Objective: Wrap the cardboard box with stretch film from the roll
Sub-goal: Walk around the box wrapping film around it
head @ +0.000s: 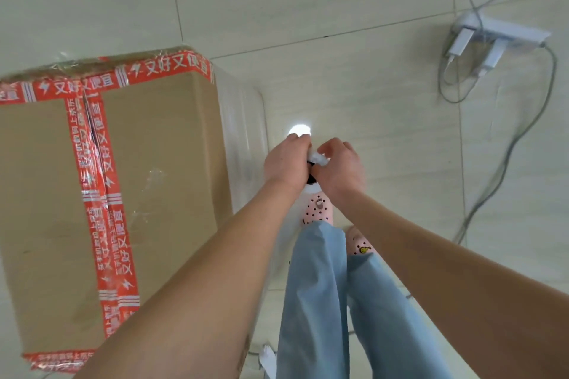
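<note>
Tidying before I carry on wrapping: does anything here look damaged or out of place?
The red tape along the box top seam looks split and wrinkled, with a dark gap showing. A power strip with loose cables lies on the floor at the far right, a possible trip risk.

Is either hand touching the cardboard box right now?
No, the left hand and right hand both grip bunched stretch film, right of the cardboard box.
</note>
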The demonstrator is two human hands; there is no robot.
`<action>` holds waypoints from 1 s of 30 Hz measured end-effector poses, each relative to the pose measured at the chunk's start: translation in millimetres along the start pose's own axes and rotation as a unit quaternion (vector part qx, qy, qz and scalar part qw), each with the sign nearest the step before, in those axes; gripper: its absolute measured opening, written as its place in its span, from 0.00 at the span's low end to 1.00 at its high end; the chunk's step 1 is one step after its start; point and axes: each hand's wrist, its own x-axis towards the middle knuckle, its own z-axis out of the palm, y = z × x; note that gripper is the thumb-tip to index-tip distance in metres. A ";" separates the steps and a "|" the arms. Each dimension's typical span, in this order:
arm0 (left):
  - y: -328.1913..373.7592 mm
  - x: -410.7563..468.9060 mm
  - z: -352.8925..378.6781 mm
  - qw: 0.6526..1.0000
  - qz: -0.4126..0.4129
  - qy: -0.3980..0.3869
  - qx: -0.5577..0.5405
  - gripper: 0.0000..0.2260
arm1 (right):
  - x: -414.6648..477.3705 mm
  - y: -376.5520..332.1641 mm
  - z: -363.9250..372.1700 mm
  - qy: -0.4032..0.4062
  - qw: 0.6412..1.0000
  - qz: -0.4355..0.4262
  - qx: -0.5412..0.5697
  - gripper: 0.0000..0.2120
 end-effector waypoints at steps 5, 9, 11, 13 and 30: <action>-4.0 14.2 -11.5 0.999 0.029 -0.018 0.033 0.03 | 8.6 -11.9 0.9 0.006 0.999 -0.018 -0.035 0.06; -8.6 22.5 -19.8 0.996 -0.065 0.006 -0.054 0.03 | 21.2 -32.3 -2.0 0.013 0.997 -0.053 -0.058 0.13; -12.4 23.9 -25.2 0.986 -0.133 0.014 -0.099 0.06 | 26.3 -41.8 -1.2 0.016 0.996 -0.062 -0.059 0.15; -19.2 25.1 -31.5 0.973 -0.185 0.013 -0.138 0.08 | 30.2 -49.1 1.6 0.025 0.996 -0.047 -0.066 0.16; -10.1 68.9 -61.5 0.998 0.003 0.010 0.060 0.04 | 50.6 -75.4 -12.7 0.051 0.996 -0.038 -0.065 0.12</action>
